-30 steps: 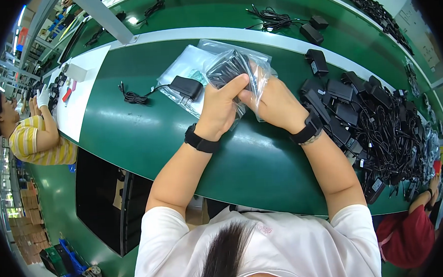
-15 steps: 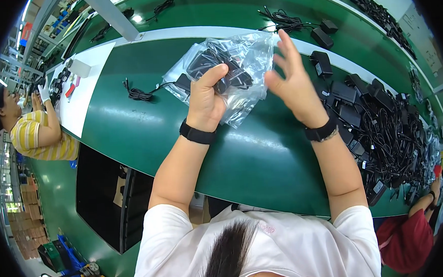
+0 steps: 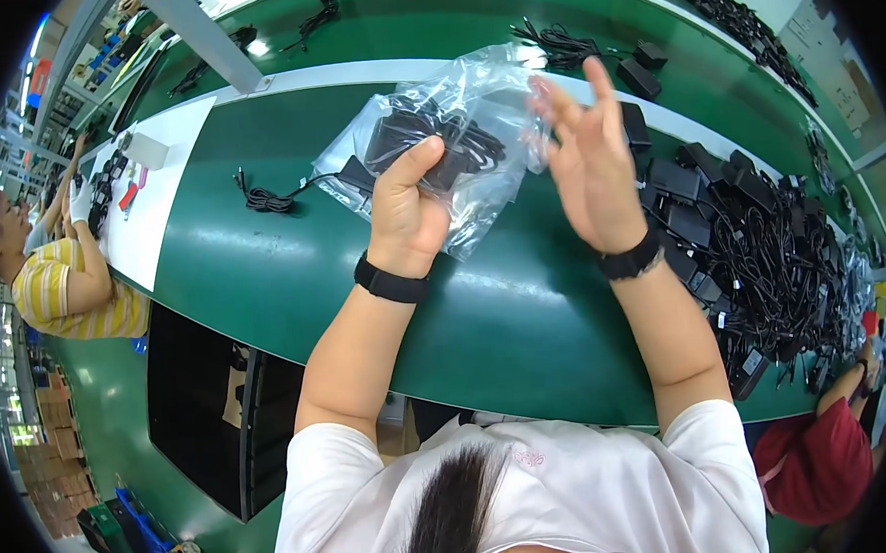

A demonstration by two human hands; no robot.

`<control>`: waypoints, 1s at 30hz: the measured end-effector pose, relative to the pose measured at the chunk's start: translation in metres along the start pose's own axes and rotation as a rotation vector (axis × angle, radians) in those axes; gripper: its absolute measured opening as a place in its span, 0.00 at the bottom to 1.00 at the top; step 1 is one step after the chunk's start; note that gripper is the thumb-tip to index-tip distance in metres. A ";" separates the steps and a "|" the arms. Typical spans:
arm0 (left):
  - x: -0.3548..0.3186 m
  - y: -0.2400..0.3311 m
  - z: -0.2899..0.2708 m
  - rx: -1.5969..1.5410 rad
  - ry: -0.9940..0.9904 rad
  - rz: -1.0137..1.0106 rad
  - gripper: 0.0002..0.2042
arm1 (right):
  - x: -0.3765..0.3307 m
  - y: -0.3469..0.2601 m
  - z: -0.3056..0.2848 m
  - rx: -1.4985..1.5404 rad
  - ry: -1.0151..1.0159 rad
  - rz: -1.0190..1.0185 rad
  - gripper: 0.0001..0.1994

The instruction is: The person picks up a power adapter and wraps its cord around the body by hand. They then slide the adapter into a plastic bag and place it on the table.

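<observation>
My left hand (image 3: 407, 213) is closed on a clear plastic bag (image 3: 475, 215), thumb on top, above the table. Inside the bag sit a black power adapter (image 3: 396, 139) and its bundled cable (image 3: 478, 146). My right hand (image 3: 598, 173) is raised at the bag's right edge, fingers spread and palm toward the bag. Some of its fingertips overlap the crinkled plastic, and whether they touch it I cannot tell. Left of the bag, a tied black cable (image 3: 269, 198) lies on the table, leading to a small black block (image 3: 356, 176) partly covered by the bag.
A large heap of black adapters and cables (image 3: 763, 260) covers the right of the green table (image 3: 507, 343). More adapters (image 3: 641, 76) lie beyond the pale ledge. A co-worker in yellow stripes (image 3: 58, 282) sits at left; a person's red sleeve (image 3: 814, 467) shows at right.
My right hand has swung slightly up and inward, its fingers now overlapping the bag's right edge. The left hand keeps its hold on the bag. The whole view has shifted a little.
</observation>
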State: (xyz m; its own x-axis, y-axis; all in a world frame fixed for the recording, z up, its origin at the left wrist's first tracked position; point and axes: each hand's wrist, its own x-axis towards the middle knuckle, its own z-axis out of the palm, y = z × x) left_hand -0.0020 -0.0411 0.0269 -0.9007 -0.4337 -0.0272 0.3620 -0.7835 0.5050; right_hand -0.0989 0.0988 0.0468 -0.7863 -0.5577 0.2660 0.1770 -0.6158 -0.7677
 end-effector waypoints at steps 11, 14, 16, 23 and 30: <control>-0.017 -0.037 0.016 0.319 -0.007 0.179 0.15 | -0.018 0.030 0.002 0.124 -0.001 0.368 0.16; -0.010 -0.033 0.013 0.390 -0.036 0.158 0.16 | -0.008 0.019 -0.001 0.144 0.060 0.397 0.12; -0.008 -0.033 0.010 0.393 -0.074 0.119 0.19 | -0.008 0.015 -0.002 0.076 0.062 0.388 0.11; 0.008 -0.011 -0.012 0.436 0.024 0.110 0.35 | -0.004 -0.001 -0.001 -0.663 0.099 0.049 0.07; -0.004 -0.015 -0.005 0.966 -0.046 0.076 0.12 | -0.015 0.022 -0.008 -1.091 -0.284 -0.667 0.11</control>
State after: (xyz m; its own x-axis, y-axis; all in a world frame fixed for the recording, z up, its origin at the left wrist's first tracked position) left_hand -0.0023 -0.0296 0.0155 -0.8992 -0.4338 0.0579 0.0846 -0.0424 0.9955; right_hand -0.0878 0.0985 0.0213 -0.3601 -0.5023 0.7862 -0.8684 -0.1275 -0.4792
